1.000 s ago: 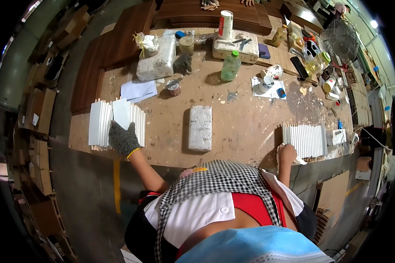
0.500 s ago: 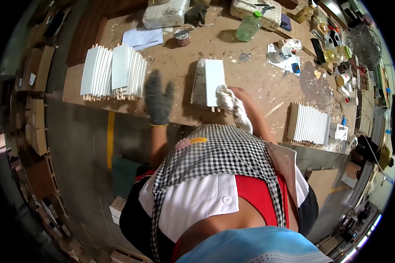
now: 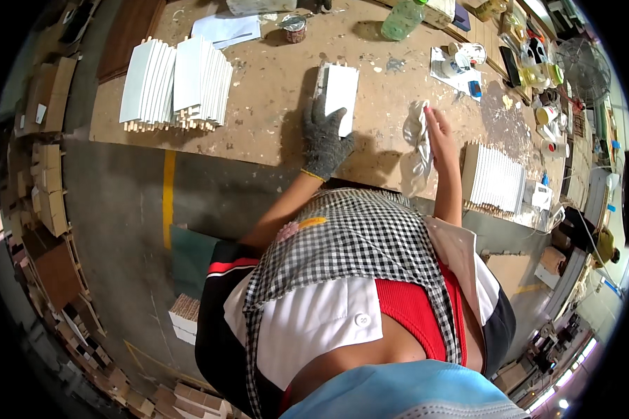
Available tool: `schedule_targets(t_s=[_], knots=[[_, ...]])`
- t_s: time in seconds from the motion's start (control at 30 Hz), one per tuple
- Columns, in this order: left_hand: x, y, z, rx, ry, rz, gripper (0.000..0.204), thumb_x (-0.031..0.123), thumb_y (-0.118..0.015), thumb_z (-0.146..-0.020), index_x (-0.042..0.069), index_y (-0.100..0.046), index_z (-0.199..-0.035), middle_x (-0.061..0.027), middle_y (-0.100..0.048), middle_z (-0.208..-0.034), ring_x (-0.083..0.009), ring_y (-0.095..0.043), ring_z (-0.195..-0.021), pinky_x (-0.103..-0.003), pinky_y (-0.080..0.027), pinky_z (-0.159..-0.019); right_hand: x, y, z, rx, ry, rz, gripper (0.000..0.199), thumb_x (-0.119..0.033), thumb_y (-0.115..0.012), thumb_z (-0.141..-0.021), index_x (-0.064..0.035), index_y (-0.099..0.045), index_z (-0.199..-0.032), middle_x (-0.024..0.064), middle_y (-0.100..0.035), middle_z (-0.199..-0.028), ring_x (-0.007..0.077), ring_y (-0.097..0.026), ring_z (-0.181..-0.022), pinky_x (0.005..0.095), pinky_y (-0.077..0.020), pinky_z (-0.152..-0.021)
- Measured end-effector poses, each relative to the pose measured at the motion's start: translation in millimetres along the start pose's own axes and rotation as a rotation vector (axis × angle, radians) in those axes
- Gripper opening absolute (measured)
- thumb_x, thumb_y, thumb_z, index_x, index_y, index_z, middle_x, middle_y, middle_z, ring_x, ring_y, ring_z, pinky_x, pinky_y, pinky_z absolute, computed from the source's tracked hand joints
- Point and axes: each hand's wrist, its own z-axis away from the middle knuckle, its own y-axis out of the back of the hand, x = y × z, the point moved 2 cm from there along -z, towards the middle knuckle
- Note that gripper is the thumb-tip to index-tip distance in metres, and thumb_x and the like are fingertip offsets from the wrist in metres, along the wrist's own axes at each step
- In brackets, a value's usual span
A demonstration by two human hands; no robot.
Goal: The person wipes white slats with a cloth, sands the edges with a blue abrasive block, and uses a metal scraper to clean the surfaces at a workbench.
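L hand [image 3: 326, 143], in a grey knit glove, is laid over the near end of a white panel [image 3: 342, 91], thumb spread wide of the fingers, panel and block prob. steadied. R hand [image 3: 443, 136] is bare, fingers extended, raised over the bench [image 3: 265, 105] to the R of the panel and apart from it. A twisted white cloth [image 3: 419, 150] is seen against its thumb side; how firmly it's gripped can't be told (blur).

Panel is set flat on a whitish wrapped block [image 3: 321, 82], mid-bench nr the front edge; block's L side is left uncovered.

Progress, as judged from layout: 1 pc is being handled, the rest are grouped apart. To the L, two leaning stacks, outer stack [image 3: 143, 84] and inner stack [image 3: 201, 80], are placed side by side, w/ pale peg ends shown at the near side. To the far R, a tight row of thin white pcs [image 3: 494, 178] is kept nr the bench edge. Which groups are done & which are left can't be told; no clear difference in finish is shown.

Farther out, paper sheets [image 3: 223, 29], a foil-topped cup [image 3: 295, 29] and a green bottle [image 3: 403, 19] are left behind the work area.
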Motion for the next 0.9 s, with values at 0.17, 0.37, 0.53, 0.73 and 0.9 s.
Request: schedule_targets(t_s=[0.17, 0.37, 0.53, 0.73, 0.9], knots=[[-35.2, -17.3, 21.2, 0.080, 0.269, 0.538, 0.067, 0.021, -0.076, -0.083, 0.011, -0.045, -0.142, -0.0207, -0.049, -0.137, -0.0372, -0.046, -0.131, -0.050, -0.042, -0.106, -36.5, -61.1, -8.8, 0.086, 0.184, 0.335, 0.036, -0.035, -0.067, -0.097, -0.0053, -0.069, -0.118, 0.0131, -0.072, -0.100, 0.0202, -0.069, -0.084, 0.0304, -0.0543, -0.074], [-39.7, -11.5, 16.0, -0.102, 0.467, 0.640, 0.091, 0.017, -0.079, -0.083, 0.004, -0.025, -0.155, -0.0185, -0.059, -0.134, -0.0251, -0.062, -0.116, -0.039, -0.052, -0.095, 41.3, -173.9, -4.4, -0.390, 0.939, 1.095, 0.051, -0.051, -0.046, -0.102, -0.0324, -0.049, -0.149, 0.0038, -0.040, -0.158, 0.0288, -0.031, -0.149, 0.0575, -0.0094, -0.123], [-24.9, -17.3, 5.9, -0.063, 0.452, 0.826, 0.104, 0.010, -0.082, -0.081, 0.001, -0.013, -0.158, -0.0193, -0.047, -0.147, -0.0284, -0.054, -0.126, -0.040, -0.050, -0.103, 33.3, -131.3, -148.0, -0.066, 0.675, 1.104, 0.036, -0.036, -0.052, -0.101, -0.0171, -0.067, -0.128, 0.0111, -0.050, -0.149, 0.0378, -0.047, -0.134, 0.0458, -0.0416, -0.109], [-4.1, 18.0, -16.8, -0.372, 0.720, 0.545, 0.097, 0.006, -0.074, -0.087, 0.003, -0.011, -0.159, -0.0201, -0.043, -0.150, -0.0294, -0.049, -0.132, -0.039, -0.049, -0.105, 46.4, -145.5, -37.6, -0.338, 0.996, 1.028, 0.043, -0.021, -0.064, -0.093, -0.0156, -0.061, -0.135, 0.0070, -0.059, -0.141, 0.0289, -0.055, -0.129, 0.0552, -0.0393, -0.109], [-18.7, -8.2, -5.7, -0.237, 0.619, 0.562, 0.099, 0.019, -0.080, -0.084, 0.005, -0.017, -0.159, -0.0203, -0.055, -0.138, -0.0287, -0.059, -0.121, -0.037, -0.051, -0.100, 41.4, -140.1, -50.2, -0.386, 0.893, 0.955, 0.046, -0.018, -0.059, -0.096, -0.0241, -0.057, -0.142, 0.0031, -0.051, -0.150, 0.0284, -0.045, -0.141, 0.0645, -0.0249, -0.117]])
